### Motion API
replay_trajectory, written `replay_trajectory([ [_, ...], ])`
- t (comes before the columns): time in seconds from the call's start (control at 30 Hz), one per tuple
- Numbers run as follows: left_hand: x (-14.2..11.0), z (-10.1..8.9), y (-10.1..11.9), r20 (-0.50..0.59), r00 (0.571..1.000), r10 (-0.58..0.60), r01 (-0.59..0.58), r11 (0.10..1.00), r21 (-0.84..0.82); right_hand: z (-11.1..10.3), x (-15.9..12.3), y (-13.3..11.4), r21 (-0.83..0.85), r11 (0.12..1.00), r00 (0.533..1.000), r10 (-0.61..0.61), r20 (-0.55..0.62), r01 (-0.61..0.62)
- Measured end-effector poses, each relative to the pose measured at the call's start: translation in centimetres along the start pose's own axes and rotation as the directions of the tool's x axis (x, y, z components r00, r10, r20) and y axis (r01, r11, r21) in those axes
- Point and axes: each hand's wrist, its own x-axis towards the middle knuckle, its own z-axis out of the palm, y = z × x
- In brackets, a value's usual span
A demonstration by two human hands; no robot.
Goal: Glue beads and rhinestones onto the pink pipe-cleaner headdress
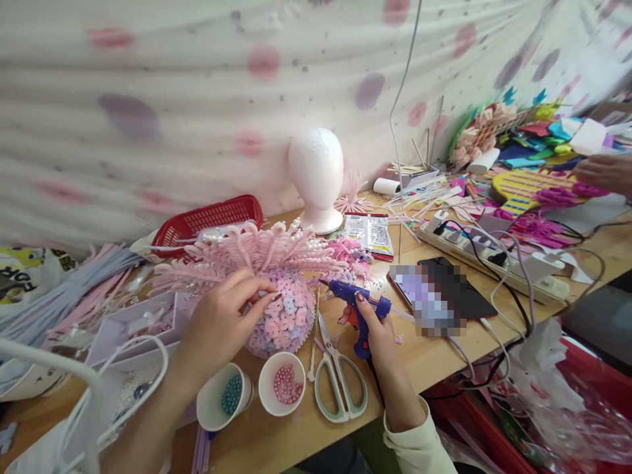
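Observation:
My right hand (378,326) is wrapped round a blue hot glue gun (367,309), its nozzle pointing left toward a headpiece. That headpiece has a dome of small pink and lilac flowers (286,313) and a fan of pink fuzzy loops edged with pearl beads (261,249). Over the dome's upper left side, my left hand (232,309) has its fingertips pinched together; anything between them is too small to make out. Below the dome stand a paper cup of pink beads (282,394) and a tilted cup of teal beads (228,398). Scissors (340,382) lie under the glue gun.
Behind the headpiece stand a white foam head (318,174) and a red basket (212,220). Phones (439,289) and a power strip (494,260) with cables lie to the right. White trays (143,322) sit at left. Another person's hand (605,174) is at far right.

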Motion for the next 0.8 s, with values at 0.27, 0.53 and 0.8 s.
replay_trajectory([
  [0.27,-5.0,-3.6,-2.7,-0.111,0.946,-0.305,0.27,0.928,-0.257,-1.3,-0.8,1.3,-0.03,0.997,0.994,0.074,-0.083,-0.077],
  [0.53,-9.9,-8.1,-8.5,-0.211,0.862,-0.46,0.374,0.86,-0.348,-3.2,-2.6,1.9,0.011,0.988,0.963,0.152,-0.223,-0.154],
  [0.8,-13.0,-10.2,-13.4,0.166,0.854,-0.493,0.513,0.851,-0.112,0.2,-4.1,1.3,-0.054,0.994,0.928,0.073,-0.364,-0.1],
])
